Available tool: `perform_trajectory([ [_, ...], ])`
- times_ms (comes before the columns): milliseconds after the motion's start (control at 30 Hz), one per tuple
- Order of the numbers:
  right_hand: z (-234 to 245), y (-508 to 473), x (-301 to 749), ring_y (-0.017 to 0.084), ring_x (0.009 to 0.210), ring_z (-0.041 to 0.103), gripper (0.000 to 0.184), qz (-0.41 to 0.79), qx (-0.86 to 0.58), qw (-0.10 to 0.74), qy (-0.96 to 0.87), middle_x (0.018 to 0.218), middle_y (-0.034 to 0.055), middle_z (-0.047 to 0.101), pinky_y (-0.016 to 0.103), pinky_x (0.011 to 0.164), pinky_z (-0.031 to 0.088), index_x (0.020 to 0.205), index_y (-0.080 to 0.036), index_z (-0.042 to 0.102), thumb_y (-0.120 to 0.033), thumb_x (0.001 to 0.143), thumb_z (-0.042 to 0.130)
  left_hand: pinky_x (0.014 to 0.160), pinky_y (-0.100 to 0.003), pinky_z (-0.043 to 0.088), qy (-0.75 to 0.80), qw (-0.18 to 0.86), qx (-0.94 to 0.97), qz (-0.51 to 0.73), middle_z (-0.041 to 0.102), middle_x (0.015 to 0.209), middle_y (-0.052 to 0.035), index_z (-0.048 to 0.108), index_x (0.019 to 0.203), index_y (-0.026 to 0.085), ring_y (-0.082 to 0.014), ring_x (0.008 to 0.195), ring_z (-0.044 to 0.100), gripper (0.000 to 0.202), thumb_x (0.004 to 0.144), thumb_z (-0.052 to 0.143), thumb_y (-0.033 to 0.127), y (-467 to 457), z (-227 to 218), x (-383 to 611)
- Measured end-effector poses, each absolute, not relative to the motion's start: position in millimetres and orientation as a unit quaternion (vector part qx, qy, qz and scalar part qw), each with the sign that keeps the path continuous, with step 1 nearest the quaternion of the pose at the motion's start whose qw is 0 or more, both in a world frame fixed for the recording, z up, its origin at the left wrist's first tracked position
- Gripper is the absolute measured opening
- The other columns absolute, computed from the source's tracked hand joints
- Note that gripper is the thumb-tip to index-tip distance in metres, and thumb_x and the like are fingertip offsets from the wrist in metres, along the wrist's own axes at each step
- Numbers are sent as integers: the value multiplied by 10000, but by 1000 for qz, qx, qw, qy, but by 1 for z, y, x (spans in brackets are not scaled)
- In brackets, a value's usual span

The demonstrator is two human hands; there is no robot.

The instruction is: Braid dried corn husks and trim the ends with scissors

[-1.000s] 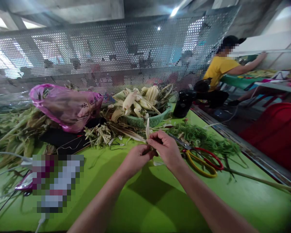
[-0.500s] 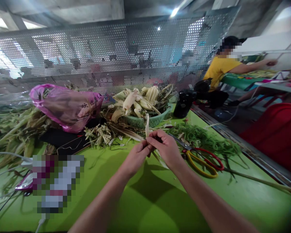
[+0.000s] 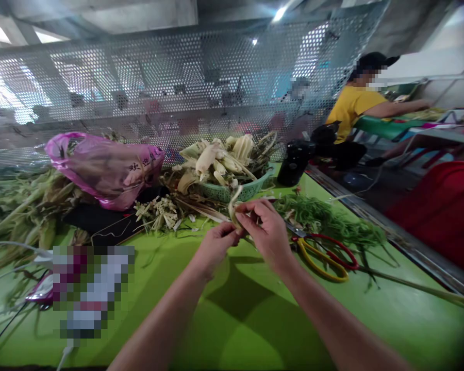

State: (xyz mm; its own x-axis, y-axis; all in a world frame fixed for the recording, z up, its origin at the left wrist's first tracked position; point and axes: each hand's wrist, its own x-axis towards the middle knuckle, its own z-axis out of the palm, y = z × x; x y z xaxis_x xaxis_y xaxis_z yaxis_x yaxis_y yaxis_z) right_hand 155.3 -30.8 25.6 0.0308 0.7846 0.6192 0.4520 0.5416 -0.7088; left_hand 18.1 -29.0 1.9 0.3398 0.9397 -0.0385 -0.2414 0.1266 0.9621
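My left hand and my right hand meet above the green table, each pinching a pale strip of corn husk. The strip's upper end curls up past my fingertips; its lower part is mostly hidden behind my right hand. To the right of my right hand lie scissors with one red and one yellow handle. Just beyond my hands stands a green basket heaped with corn husks.
A pink plastic bag and loose husks sit on the left. Green shredded strands and a black bottle-like object lie to the right. A cable-fed power strip is at near left. A person in yellow sits at another table.
The husk strip's upper end has gone from standing straight to curling over. My right hand has shifted slightly up and stays pinched. The person in yellow has lowered an outstretched arm.
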Motion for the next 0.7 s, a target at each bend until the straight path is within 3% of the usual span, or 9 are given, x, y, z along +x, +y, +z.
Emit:
perform_trajectory([
  [100, 28, -35, 156, 166, 767, 525, 116, 98, -456, 561, -684, 946, 43, 561, 304, 710, 447, 964, -219, 606, -258, 856, 613, 703, -250, 440, 337, 705, 341, 522, 591, 783, 4, 648, 824, 180, -95, 679, 509, 262, 663, 781, 338, -25, 1, 15],
  [233, 22, -42, 148, 163, 707, 549, 63, 151, -449, 505, -722, 805, 19, 592, 284, 647, 437, 839, -215, 581, -270, 859, 607, 658, -203, 446, 279, 715, 264, 584, 568, 817, 36, 583, 873, 219, -84, 720, 546, 273, 682, 775, 254, -21, 2, 9],
  [367, 13, -43, 137, 177, 714, 565, 90, 145, -496, 427, -742, 805, 24, 632, 289, 636, 411, 817, -207, 583, -269, 805, 647, 649, -178, 430, 254, 713, 237, 610, 528, 769, 53, 521, 873, 223, -74, 703, 535, 278, 712, 747, 206, -24, 5, 11],
  [700, 12, -42, 145, 153, 602, 522, 123, 218, -510, 420, -718, 673, -11, 596, 267, 561, 374, 796, -218, 582, -308, 874, 555, 659, -222, 445, 309, 679, 338, 574, 477, 795, 37, 516, 861, 216, -101, 735, 488, 242, 763, 699, 340, -25, 6, 6],
])
